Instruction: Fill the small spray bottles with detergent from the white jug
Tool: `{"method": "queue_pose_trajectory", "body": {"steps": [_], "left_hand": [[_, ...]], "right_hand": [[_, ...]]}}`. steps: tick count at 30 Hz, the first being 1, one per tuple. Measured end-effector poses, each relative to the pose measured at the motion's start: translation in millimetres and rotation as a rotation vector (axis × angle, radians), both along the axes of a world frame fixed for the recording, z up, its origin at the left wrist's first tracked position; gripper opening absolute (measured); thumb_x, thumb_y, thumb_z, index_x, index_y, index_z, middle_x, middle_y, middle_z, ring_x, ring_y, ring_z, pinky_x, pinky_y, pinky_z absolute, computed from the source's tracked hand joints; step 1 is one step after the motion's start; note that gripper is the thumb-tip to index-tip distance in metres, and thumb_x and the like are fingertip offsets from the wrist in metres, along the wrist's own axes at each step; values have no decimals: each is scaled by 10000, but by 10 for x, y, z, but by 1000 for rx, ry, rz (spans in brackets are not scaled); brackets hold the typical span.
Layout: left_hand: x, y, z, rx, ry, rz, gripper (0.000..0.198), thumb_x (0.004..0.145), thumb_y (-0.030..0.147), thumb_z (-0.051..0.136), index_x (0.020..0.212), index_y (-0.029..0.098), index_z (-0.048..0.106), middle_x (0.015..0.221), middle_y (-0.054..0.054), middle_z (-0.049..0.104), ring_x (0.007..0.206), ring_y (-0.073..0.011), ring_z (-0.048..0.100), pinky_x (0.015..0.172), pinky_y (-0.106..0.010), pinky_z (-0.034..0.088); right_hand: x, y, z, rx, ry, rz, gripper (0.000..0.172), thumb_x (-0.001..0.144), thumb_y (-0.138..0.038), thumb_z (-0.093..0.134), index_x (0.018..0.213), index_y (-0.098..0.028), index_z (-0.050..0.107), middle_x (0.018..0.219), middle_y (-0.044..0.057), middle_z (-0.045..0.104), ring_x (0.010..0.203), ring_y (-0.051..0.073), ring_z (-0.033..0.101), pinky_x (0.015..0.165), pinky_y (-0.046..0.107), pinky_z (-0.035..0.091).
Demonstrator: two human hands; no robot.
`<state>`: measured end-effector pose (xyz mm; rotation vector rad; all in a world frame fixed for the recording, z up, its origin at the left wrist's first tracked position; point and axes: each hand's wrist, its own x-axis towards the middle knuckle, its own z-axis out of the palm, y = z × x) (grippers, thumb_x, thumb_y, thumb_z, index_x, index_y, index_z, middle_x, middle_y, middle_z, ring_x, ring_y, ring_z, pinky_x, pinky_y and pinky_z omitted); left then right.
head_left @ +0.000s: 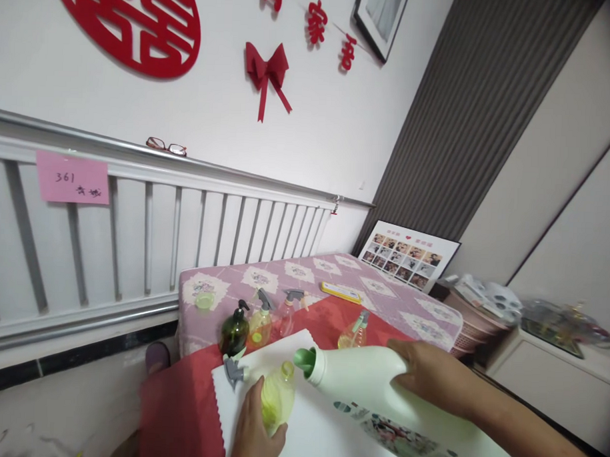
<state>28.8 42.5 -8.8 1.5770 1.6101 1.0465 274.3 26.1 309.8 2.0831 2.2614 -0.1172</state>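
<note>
I am holding the open yellow bottle (278, 399) in my left grip (258, 420), the spouted pale-green jug (360, 374) in my right grip (430, 376), favouring gentle tilting.

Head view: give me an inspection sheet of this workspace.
Surface: white scalloped-edge sheet on red cloth, over purple floral cloth.
Job's things: large pale green plastic jug, tilted, spout beside the mouth of a small open yellow bottle; no stream visible.
Clutter: grey trigger sprayer, dark green pump bottle, pale yellow spray bottle, clear pink spray bottle, flat yellow box.
Hands: left hand holds the yellow bottle; right hand grips the jug.
Cables: nothing seen.
Surroundings: white slatted radiator, pink paper note, red bow.
</note>
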Motion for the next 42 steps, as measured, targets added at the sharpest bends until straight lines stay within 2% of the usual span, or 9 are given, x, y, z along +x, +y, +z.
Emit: {"method": "queue_pose_trajectory", "body": {"steps": [4, 17, 30, 42], "left_hand": [[-10, -12, 35, -13, 1, -17, 880, 683, 211, 592, 1489, 76, 266, 1569, -175, 451, 1477, -256, 403, 1252, -362, 324], [-25, -38, 73, -40, 14, -57, 918, 668, 231, 587, 1506, 78, 244, 1593, -176, 412, 1492, -266, 371, 1254, -380, 305], [-31, -51, 134, -47, 6, -76, 909, 664, 217, 587, 1501, 81, 261, 1578, -191, 421, 1482, -289, 380, 1248, -401, 306], [-21, -56, 69, -13, 46, -54, 896, 667, 220, 590, 1502, 103, 288, 1574, -171, 444, 1474, -283, 405, 1239, -369, 320]], "right_hand": [[2, 31, -15, 0, -39, -1, 165, 665, -127, 563, 798, -207, 620, 875, 73, 762, 801, 239, 687, 647, 275, 412], [-47, 32, -21, 24, -119, 16, 128, 657, -133, 571, 759, -202, 605, 854, 96, 751, 776, 251, 680, 640, 299, 396], [-102, 39, 18, 10, -156, 4, 206, 662, -149, 576, 827, -189, 692, 925, 128, 782, 827, 283, 703, 655, 307, 402], [-174, 20, 78, 0, -175, 18, 230, 665, -117, 572, 840, -173, 710, 925, 159, 788, 828, 311, 712, 636, 313, 376]]}}
